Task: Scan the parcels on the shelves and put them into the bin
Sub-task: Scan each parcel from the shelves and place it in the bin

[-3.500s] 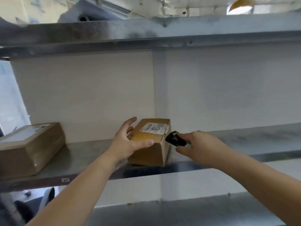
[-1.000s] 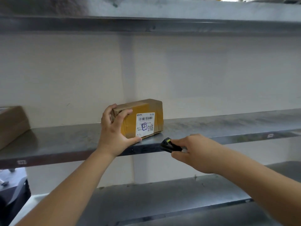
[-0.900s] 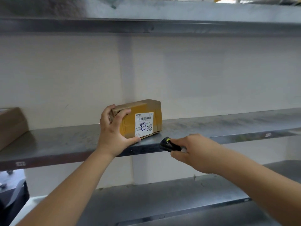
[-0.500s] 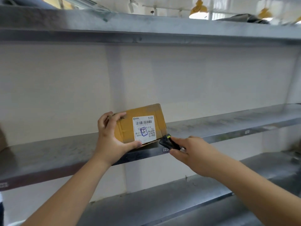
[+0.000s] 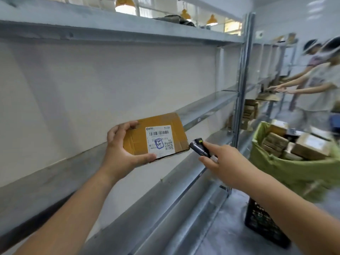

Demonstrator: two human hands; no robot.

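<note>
My left hand [image 5: 122,153] grips a small brown cardboard parcel [image 5: 138,140] by its left end, held up in front of the metal shelf [image 5: 206,109] with its white barcode label facing me. Just right of the parcel, my right hand [image 5: 223,163] holds a small black scanner [image 5: 199,148] whose tip almost touches the parcel's lower right corner. At the right stands a bin lined with a green bag [image 5: 287,168], with several cardboard parcels inside it.
Grey metal shelves run from left to right, with an upright post [image 5: 241,100] near the bin. A black crate [image 5: 265,225] sits on the floor under the green bag. Two people [image 5: 320,83] reach toward shelves at the far right, where more boxes [image 5: 249,109] are stacked.
The parcel has come off the shelf and moved toward me in my left hand. The view has swung right, bringing the green bin and two people into sight. The scanner stayed beside the parcel.
</note>
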